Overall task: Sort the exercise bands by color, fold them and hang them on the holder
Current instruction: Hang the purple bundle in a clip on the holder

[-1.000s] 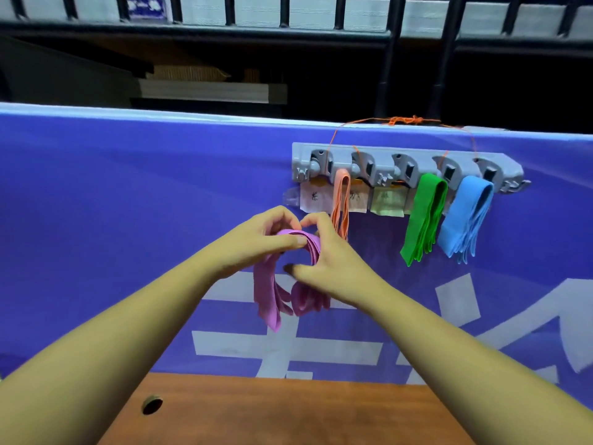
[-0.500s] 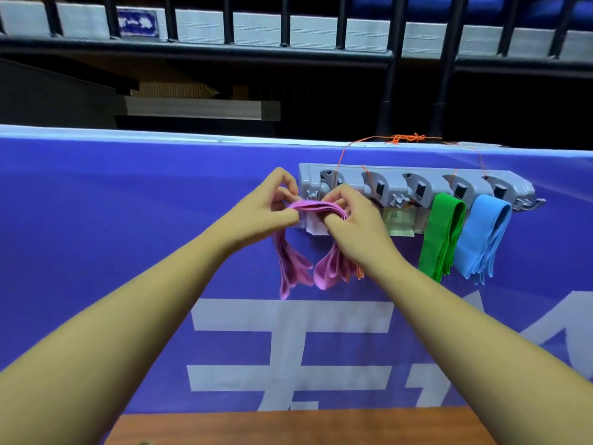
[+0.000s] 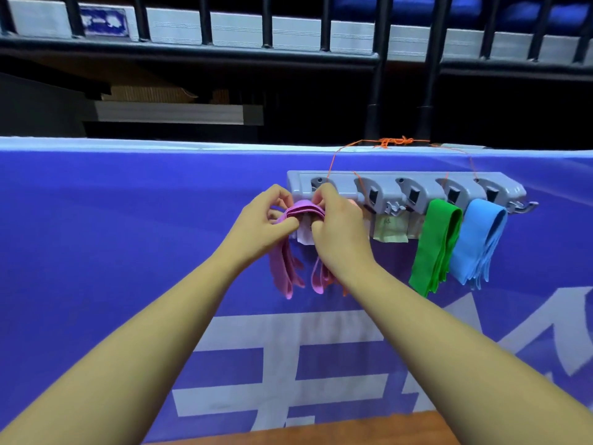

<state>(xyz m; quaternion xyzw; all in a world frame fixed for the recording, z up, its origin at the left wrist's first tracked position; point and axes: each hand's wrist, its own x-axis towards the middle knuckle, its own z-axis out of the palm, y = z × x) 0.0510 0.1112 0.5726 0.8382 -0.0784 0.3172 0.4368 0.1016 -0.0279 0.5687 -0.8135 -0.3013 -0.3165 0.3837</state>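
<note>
A grey holder (image 3: 401, 181) with several clips hangs by orange string on a blue banner. My left hand (image 3: 263, 221) and my right hand (image 3: 337, 226) both pinch the folded pink band (image 3: 303, 209) at its top, just under the holder's leftmost clip. The pink band's ends dangle below my hands. A green band (image 3: 436, 245) and a light blue band (image 3: 481, 242) hang folded from the two right clips. An orange band is almost fully hidden behind my right hand; only its tip (image 3: 345, 290) shows.
Paper labels (image 3: 390, 231) hang under the middle clips. The blue banner (image 3: 128, 252) covers a barrier, with a dark railing (image 3: 378, 59) behind it. A wooden surface (image 3: 321, 431) shows at the bottom edge. A hook (image 3: 526, 207) sticks out at the holder's right end.
Both hands have lifted the pink band from below the holder up to its leftmost clip. My right hand now covers the orange band.
</note>
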